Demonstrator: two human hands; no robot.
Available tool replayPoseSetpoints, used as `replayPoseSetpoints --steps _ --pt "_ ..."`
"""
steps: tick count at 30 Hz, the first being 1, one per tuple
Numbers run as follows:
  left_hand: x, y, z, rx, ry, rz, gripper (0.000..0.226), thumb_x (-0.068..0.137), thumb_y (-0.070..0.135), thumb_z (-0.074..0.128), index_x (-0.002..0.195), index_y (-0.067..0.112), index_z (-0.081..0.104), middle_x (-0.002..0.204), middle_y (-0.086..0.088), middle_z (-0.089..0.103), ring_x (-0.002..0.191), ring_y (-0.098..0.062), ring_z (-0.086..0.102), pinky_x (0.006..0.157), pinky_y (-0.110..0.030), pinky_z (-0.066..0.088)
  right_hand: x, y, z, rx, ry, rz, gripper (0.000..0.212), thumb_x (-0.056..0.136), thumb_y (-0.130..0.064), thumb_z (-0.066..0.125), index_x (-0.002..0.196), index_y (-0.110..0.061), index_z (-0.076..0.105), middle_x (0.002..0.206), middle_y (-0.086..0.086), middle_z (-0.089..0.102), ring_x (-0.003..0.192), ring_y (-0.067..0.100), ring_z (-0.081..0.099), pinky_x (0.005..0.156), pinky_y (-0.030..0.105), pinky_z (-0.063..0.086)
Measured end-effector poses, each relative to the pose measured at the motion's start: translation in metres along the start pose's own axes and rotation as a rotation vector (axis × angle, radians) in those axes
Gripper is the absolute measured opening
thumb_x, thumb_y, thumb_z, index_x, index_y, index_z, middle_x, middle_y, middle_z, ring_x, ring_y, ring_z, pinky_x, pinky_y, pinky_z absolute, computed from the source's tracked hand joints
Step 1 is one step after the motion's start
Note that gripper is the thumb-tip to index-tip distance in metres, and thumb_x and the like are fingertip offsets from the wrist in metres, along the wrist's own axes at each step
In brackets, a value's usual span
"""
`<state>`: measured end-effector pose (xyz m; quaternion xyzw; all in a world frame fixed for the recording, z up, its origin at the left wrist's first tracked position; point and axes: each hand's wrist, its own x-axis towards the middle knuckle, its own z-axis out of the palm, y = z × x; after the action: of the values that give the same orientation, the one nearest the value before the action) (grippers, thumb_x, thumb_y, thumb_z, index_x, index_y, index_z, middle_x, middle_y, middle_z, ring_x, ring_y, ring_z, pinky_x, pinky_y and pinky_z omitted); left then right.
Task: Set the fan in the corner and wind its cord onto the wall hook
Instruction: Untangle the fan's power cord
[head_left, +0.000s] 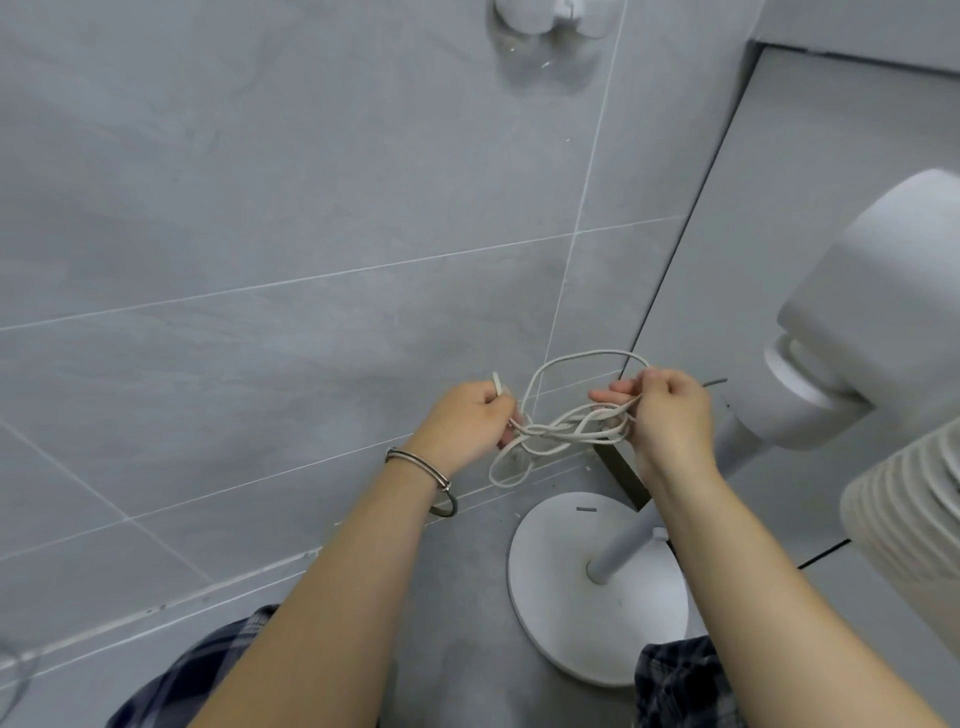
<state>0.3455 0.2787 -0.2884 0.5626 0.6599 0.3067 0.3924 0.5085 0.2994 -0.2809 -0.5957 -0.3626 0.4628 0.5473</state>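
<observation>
Cord (566, 431) is my worry from this end. It hangs mid-frame, slightly low, as a crossed bundle of white loops strung between both hands. The left hand (460, 423) is curled tight round 1 side of it, with a short stub poking up above the fist. The right hand (670, 415) has its fingers curled through several loops on the other side.

The pedestal fan (883, 291) stands at the right of the frame. Its round base (561, 571) sits lower centre-right on the floor, close to where the tiled wall meets the panel, so the corner part looks done to me.

The wall hook (550, 21) is at the very top centre, well apart from the hands, w/ nothing on it.

Risks, imo:
- The strands cross in the middle, so pulling the 2 hands apart could cinch them into a knot.
- Lifting the bundle to the hook w/ loose coils could let 1 or 2 drop out.
- I can't see where the cord meets the fan. If slack is short, raising it may tug the stand.
- The hook looks like a stick-on type, so heavy or jerky winding might peel it off.
</observation>
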Motion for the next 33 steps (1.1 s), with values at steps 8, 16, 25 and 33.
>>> replayPoseSetpoints --steps 8,16,25,33 --pt "-0.001 -0.003 -0.001 0.239 0.140 -0.070 0.034 0.091 0.017 0.042 0.082 -0.005 0.065 0.076 -0.023 0.059 0.073 -0.035 0.050 0.062 -0.029 0.034 -0.001 -0.004 0.002 0.135 -0.292 0.018 0.027 0.096 0.000 0.038 0.080 -0.005 0.059 0.047 0.003 0.045 0.041 0.016 0.039 0.048 0.023 0.037" --pt "0.001 -0.006 0.000 0.260 0.325 -0.100 0.024 0.091 0.018 0.041 0.105 0.008 0.058 0.104 -0.011 0.065 0.098 -0.032 0.057 0.077 -0.031 0.042 -0.001 -0.002 0.001 0.135 -0.451 -0.003 0.026 0.096 -0.001 0.040 0.076 0.003 0.058 0.031 -0.005 0.035 0.036 0.008 0.040 0.062 0.025 0.037" --pt "0.016 -0.016 -0.007 0.035 0.221 -0.241 0.029 0.090 0.017 0.035 0.103 0.005 0.058 0.099 -0.021 0.069 0.091 -0.037 0.067 0.086 -0.049 0.054 -0.002 -0.008 -0.001 0.624 -0.511 0.069 0.044 0.091 -0.001 0.039 0.054 -0.009 0.060 0.033 -0.003 0.030 0.039 0.012 0.038 0.062 0.028 0.051" --pt "0.004 -0.019 -0.001 0.460 -0.044 -0.172 0.041 0.090 0.007 0.040 0.130 0.005 0.046 0.124 -0.018 0.058 0.112 -0.031 0.057 0.088 -0.031 0.044 0.001 -0.012 -0.004 0.800 -0.474 0.204 0.009 0.078 -0.010 0.057 0.069 -0.010 0.057 0.043 -0.001 0.045 0.048 0.013 0.056 0.060 0.027 0.058"
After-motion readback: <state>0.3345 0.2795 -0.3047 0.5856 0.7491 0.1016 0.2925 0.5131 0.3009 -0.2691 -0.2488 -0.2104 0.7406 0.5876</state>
